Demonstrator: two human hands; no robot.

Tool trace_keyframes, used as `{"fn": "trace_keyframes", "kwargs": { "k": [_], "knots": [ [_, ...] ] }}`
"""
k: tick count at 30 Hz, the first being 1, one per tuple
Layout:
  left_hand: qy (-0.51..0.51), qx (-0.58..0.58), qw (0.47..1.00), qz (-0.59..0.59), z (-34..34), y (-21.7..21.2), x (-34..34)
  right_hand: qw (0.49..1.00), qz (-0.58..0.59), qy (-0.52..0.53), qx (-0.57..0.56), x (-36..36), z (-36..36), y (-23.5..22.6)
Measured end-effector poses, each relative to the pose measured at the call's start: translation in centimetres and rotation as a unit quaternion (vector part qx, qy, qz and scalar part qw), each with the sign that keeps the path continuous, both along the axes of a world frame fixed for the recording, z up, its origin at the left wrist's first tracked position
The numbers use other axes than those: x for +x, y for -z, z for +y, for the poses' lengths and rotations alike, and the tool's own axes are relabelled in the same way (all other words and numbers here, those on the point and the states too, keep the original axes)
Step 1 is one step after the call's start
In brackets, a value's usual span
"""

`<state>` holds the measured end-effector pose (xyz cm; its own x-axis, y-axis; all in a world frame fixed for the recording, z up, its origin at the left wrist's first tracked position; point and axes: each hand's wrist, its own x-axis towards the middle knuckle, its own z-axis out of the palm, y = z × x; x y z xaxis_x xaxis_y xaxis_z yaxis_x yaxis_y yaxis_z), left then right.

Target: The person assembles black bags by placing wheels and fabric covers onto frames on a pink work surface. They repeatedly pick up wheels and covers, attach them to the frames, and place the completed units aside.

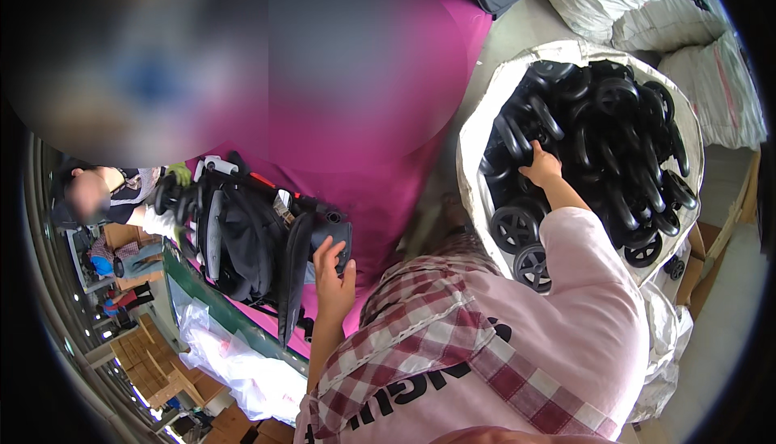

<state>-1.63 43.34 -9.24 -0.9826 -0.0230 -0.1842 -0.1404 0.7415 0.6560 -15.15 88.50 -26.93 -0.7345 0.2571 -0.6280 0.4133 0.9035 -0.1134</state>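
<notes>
My right hand reaches down into a large white woven sack filled with black wheels. Its thumb and forefinger are spread beside a pair of caster wheels, and nothing shows between them. Whether the fingertips touch these wheels is hard to make out. On the left, my left hand is open, its fingers apart against or just over a dark panel at the near end of a folded black stroller. The stroller lies on a magenta-covered table.
Across the table at left, a person in gloves handles black wheels by the stroller's far end. Clear plastic bags hang at the table's green edge. Full white sacks and cardboard stand at right. Two table areas are blurred.
</notes>
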Motion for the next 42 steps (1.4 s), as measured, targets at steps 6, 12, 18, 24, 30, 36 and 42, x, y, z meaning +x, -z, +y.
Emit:
{"fn": "trace_keyframes", "kwargs": {
  "k": [6,12,18,24,30,36,42],
  "knots": [
    [-0.009,0.019,1.0,0.021,-1.2,0.4,1.7,1.0,-0.01,-0.03,-0.003,1.4,0.0,-1.1],
    [-0.007,0.055,0.995,0.08,-4.1,1.4,4.5,0.995,0.093,-0.029,-0.014,4.8,0.6,-1.1],
    [-0.015,0.157,0.977,0.143,-8.1,2.3,7.4,0.907,0.392,-0.007,-0.152,5.2,-4.8,-13.7],
    [-0.016,0.086,0.925,0.37,-11.6,-1.5,9.7,0.79,0.363,-0.402,-0.288,10.6,-25.5,-27.1],
    [-0.073,0.174,0.943,0.275,-16.7,-2.5,15.2,0.722,0.009,-0.627,-0.292,14.5,-39.3,-29.4],
    [-0.415,0.219,0.872,0.142,-21.0,0.6,18.5,0.734,0.011,-0.593,-0.331,9.5,-46.2,-29.3],
    [-0.504,0.536,0.552,0.393,-29.8,-2.3,16.1,0.658,0.065,-0.241,-0.711,-2.4,-57.1,-27.2]
  ]
}}
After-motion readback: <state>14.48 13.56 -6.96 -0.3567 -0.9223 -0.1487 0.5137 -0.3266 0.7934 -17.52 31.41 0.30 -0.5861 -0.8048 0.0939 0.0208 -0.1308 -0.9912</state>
